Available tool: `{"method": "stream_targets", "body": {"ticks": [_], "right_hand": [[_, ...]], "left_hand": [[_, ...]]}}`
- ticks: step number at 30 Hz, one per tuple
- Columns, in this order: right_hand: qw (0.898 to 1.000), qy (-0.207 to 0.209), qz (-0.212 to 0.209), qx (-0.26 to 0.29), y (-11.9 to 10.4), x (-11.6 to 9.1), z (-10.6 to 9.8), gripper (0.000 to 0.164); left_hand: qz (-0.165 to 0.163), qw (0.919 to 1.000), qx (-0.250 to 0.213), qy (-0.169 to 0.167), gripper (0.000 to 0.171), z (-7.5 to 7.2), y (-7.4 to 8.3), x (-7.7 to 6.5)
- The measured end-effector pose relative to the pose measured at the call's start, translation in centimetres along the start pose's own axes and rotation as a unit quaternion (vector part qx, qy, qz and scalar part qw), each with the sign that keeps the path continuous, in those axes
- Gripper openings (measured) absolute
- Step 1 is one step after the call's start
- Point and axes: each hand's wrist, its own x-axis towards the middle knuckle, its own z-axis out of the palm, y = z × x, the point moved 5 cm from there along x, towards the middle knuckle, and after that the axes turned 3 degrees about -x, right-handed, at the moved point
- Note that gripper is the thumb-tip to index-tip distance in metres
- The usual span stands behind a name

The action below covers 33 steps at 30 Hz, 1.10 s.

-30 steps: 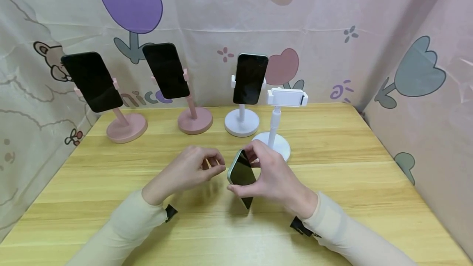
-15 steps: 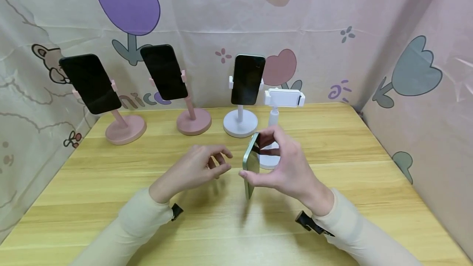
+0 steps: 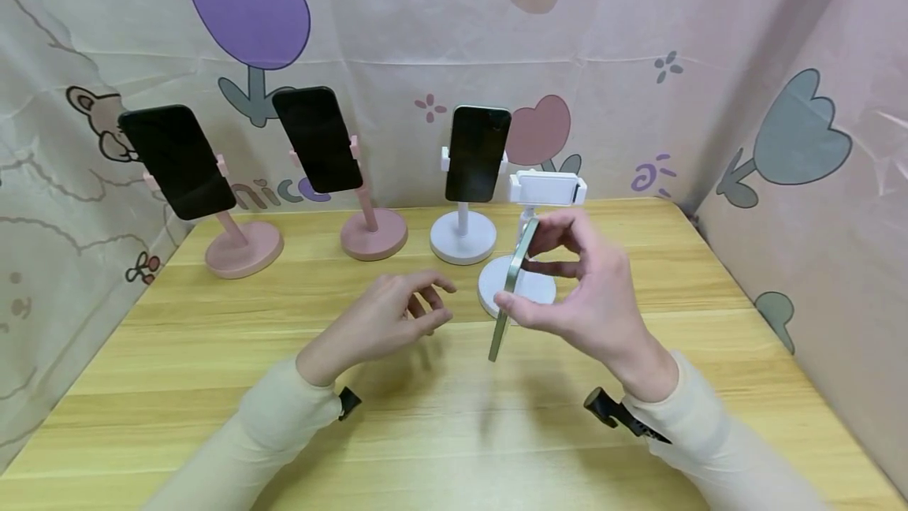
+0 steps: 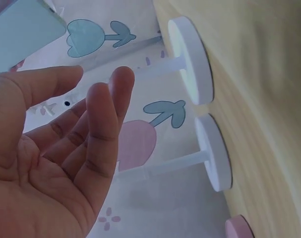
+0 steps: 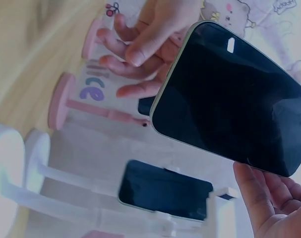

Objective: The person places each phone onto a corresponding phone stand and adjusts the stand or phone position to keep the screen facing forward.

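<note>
My right hand (image 3: 596,294) pinches a thin pale-green smartphone (image 3: 512,290) by its edges, thumb on one side and fingers on the other. In the head view the phone stands nearly edge-on above the table; the right wrist view shows its dark screen (image 5: 229,104). Just behind it is a white phone stand with an unfilled clamp (image 3: 548,188) and a round base (image 3: 535,289), partly covered by the phone and hand. To the left, my left hand (image 3: 386,322) hovers over the table with loosely bent fingers, holding nothing.
Along the back, a second white stand (image 3: 463,238) bears a phone (image 3: 478,154). Two pink stands, one with its base (image 3: 244,249) at far left and one with its base (image 3: 373,234) nearer the middle, each carry a black phone. A printed cloth (image 3: 397,22) hangs behind the wooden table (image 3: 213,369).
My right hand has carried the phone right and away from me, toward the unfilled white stand, turning it edge-on. My left hand has shifted slightly right.
</note>
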Motion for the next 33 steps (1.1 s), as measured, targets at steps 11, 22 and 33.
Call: {"method": "stream_targets", "body": {"ticks": [11, 22, 33], "right_hand": [[0.999, 0.044, -0.009, -0.004, -1.1, 1.4, -2.0, 0.057], [0.994, 0.096, -0.022, 0.055, -1.5, 3.4, -3.6, 0.047], [0.981, 0.144, -0.052, 0.117, -1.4, 5.5, -5.0, 0.037]], "left_hand": [[0.006, 0.9999, -0.013, 0.006, 0.027, -0.9, 0.6, 0.2], [0.014, 0.9998, 0.001, 0.015, 0.028, -0.9, 1.3, 0.7], [0.038, 0.9981, -0.025, 0.041, 0.031, -0.9, 2.4, 1.9]]}}
